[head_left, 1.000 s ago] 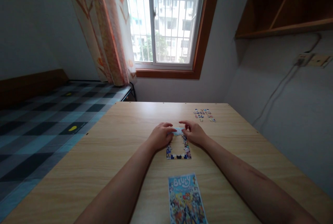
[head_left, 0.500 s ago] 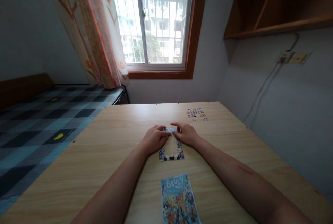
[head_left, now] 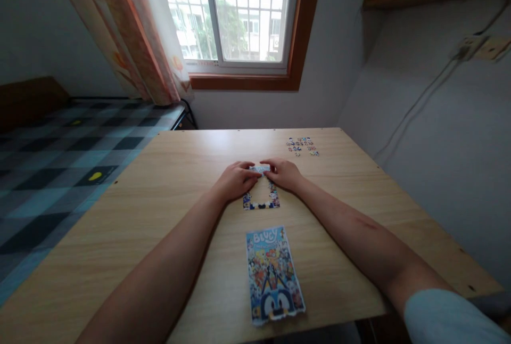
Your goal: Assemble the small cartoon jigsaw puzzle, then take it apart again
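A jigsaw puzzle (head_left: 261,206) lies flat on the wooden table, joined as a rectangular border with bare wood inside it. Its top strip is light blue; the lower edge is dark and many-coloured. At the upper left corner, my left hand (head_left: 235,180) rests with thumb and fingers around the strip. My right hand (head_left: 284,174) grips the upper right part the same way, its fingertips close to the left ones. Whether a single piece sits between the fingertips is hidden. Nearer to me lies a colourful "Bluey" picture sheet (head_left: 274,275) with cartoon dogs.
Several loose puzzle pieces (head_left: 302,142) lie in a group at the table's far right. The table (head_left: 167,173) has a bed (head_left: 91,147) along its left side. Behind it are a window (head_left: 251,19) and a curtain (head_left: 131,30). A cable (head_left: 415,104) hangs on the right wall.
The camera has tilted down, so everything sits higher in view and the whole picture sheet shows. Both hands stay at the puzzle's top edge with little change.
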Demonstrator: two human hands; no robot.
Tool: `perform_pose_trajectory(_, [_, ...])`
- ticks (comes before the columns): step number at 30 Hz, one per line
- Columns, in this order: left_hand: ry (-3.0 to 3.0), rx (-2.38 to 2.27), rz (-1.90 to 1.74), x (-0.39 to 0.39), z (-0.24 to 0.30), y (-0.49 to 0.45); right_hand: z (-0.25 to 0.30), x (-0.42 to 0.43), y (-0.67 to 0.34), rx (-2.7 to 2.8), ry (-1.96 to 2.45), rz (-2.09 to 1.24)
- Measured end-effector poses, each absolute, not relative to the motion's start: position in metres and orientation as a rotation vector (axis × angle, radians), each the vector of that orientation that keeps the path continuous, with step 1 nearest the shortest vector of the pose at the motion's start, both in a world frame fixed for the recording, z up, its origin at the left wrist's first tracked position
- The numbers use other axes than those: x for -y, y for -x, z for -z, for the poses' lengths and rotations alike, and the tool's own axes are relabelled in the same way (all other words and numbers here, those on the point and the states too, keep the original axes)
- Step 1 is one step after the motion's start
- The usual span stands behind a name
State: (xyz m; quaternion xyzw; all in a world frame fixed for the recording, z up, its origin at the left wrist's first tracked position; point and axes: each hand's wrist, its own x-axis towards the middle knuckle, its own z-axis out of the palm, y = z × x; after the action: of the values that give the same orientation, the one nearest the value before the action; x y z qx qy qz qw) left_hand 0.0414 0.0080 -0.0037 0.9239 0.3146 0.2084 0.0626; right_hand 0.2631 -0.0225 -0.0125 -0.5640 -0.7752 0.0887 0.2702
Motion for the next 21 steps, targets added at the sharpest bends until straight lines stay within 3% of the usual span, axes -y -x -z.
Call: perform_pose_trajectory(21, [-2.714, -0.942, -0.651, -0.0119, 0.0104, -0.0416, 0.0171, 0.0204, -0.2660, 2.125, 1.512, -0.222])
